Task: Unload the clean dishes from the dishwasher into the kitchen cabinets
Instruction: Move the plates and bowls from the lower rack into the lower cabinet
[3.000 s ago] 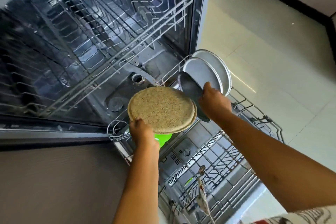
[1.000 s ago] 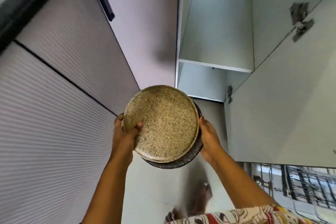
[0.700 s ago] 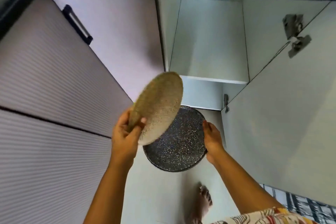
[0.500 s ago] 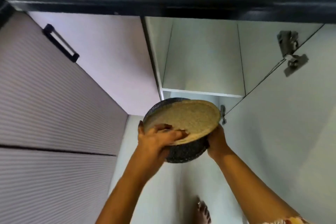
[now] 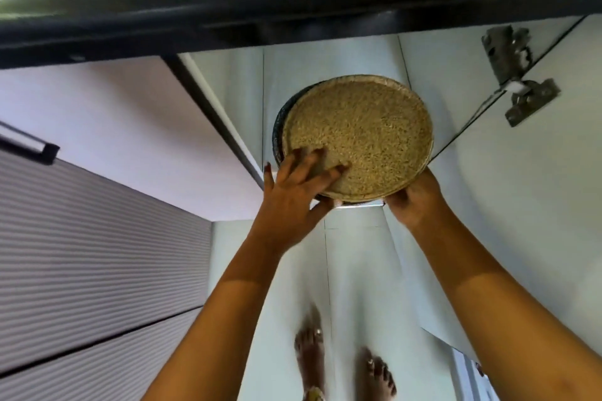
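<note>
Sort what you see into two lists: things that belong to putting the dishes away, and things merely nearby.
Belonging: tan plate; dark plate beneath it; open cabinet; left hand, fingers flat on the tan plate; right hand, under the plates' rim.

Merely nearby: hinge; handle; ribbed fronts; feet.

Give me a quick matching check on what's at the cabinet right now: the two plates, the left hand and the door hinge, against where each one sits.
Things:
1. tan speckled plate
2. dark plate
3. left hand
4. hinge

Places or states:
A. mounted on the open cabinet door, upper right
B. fingers spread flat on the tan speckled plate's face
C. on top, face toward the camera
D. underneath, only its left edge showing

Pairs: 1-C, 2-D, 3-B, 4-A.
</note>
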